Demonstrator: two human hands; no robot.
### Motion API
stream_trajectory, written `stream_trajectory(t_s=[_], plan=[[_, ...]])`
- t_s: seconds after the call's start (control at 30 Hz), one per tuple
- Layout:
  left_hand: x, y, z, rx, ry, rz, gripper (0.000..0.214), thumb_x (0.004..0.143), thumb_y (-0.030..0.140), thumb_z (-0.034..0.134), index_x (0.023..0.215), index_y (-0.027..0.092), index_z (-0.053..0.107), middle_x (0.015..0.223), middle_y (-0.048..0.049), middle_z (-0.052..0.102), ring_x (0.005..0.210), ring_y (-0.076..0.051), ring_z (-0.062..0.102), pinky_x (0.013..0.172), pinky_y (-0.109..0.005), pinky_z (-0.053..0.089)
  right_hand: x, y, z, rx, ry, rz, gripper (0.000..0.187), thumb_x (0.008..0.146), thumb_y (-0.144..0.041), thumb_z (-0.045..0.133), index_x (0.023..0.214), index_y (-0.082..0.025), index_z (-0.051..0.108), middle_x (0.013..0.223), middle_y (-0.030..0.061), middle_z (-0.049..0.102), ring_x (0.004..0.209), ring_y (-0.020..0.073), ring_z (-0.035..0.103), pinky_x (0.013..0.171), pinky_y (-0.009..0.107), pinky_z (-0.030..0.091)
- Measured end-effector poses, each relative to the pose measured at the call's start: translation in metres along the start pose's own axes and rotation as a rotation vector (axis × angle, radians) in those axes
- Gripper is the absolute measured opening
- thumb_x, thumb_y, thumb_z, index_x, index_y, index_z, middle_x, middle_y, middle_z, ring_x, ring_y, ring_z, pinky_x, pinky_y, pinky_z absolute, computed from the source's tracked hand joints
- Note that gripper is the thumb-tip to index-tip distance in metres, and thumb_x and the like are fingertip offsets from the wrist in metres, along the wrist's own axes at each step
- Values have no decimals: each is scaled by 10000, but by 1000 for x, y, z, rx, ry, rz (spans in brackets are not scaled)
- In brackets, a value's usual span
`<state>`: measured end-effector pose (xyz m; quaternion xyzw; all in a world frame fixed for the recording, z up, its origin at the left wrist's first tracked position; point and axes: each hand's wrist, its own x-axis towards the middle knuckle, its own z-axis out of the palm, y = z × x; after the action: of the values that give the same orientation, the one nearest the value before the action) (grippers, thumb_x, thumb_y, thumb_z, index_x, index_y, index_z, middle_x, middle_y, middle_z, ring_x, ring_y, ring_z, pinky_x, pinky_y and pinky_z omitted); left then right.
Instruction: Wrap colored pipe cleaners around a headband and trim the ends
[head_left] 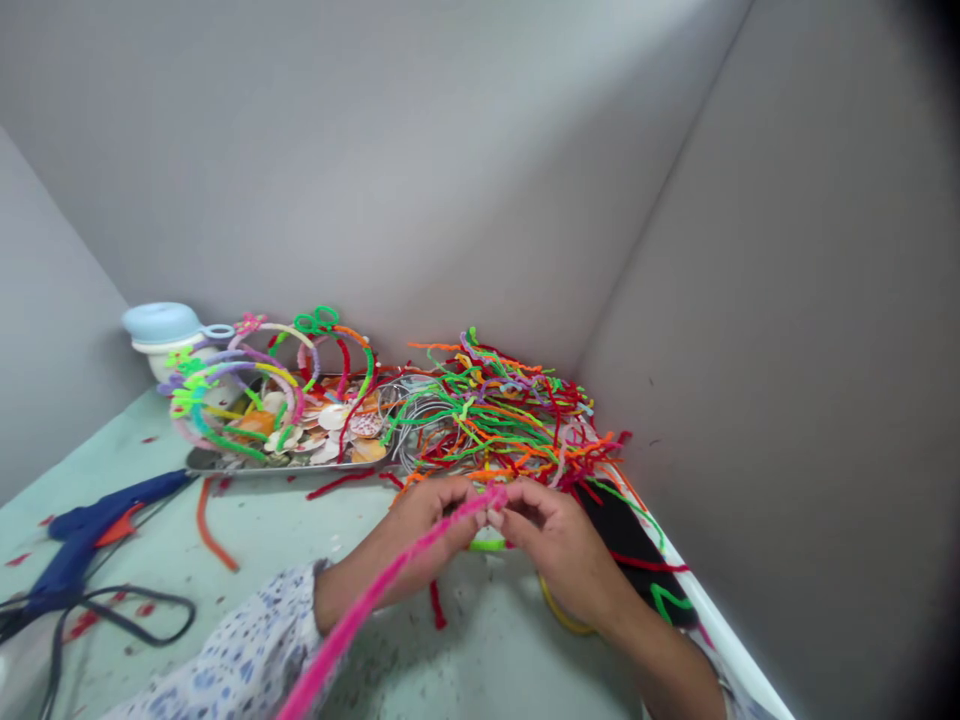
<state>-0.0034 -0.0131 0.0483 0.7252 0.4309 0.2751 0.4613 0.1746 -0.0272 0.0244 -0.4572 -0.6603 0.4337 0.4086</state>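
My left hand [424,535] and my right hand [559,545] meet above the pale green table [247,540], both pinched on the end of a long pink pipe cleaner [375,600] that runs down toward the bottom edge. A short green piece [487,545] shows just under my fingers. Right behind my hands lies a tangled heap of red, orange and green pipe cleaners [510,420].
A metal tray [225,462] at the back left holds several pipe-cleaner-wrapped headbands [262,375] and small discs. A blue-lidded cup [161,335] stands behind it. A blue glue gun [82,535] with a black cord lies at the left. Grey walls close in behind and on the right.
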Motion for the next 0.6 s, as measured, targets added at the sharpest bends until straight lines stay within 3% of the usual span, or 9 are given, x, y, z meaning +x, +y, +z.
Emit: stream_trajectory(t_s=[0.13,0.27,0.47,0.6], plan=[[1,0,2,62,47,-33,199,842,314,503,799,171,634,826,-11,626,811,-163,534,723,-244,404,-1,-4,2,-101,33,-37,112,876,-249,553,876,-175,636,846,26,634,772,156,578,672,254,444],[2,-3,2,-75,-23,-19,214,824,332,512,729,153,582,681,21,535,661,-123,462,607,-214,374,-6,-10,1,-227,45,-129,95,873,-185,531,898,-179,622,869,30,627,778,152,582,690,258,451],[2,-4,3,-99,-17,-33,187,805,297,512,702,146,550,638,39,465,615,-105,403,573,-203,334,-9,-14,-5,-394,3,-339,169,850,-112,524,969,-188,617,936,46,613,899,174,571,800,293,436],[2,-2,3,-115,-54,20,178,815,282,509,697,155,548,660,36,482,651,-110,422,612,-204,346,-7,-11,-6,-350,28,-293,147,896,-160,500,889,-202,641,861,24,614,802,152,563,720,269,423]])
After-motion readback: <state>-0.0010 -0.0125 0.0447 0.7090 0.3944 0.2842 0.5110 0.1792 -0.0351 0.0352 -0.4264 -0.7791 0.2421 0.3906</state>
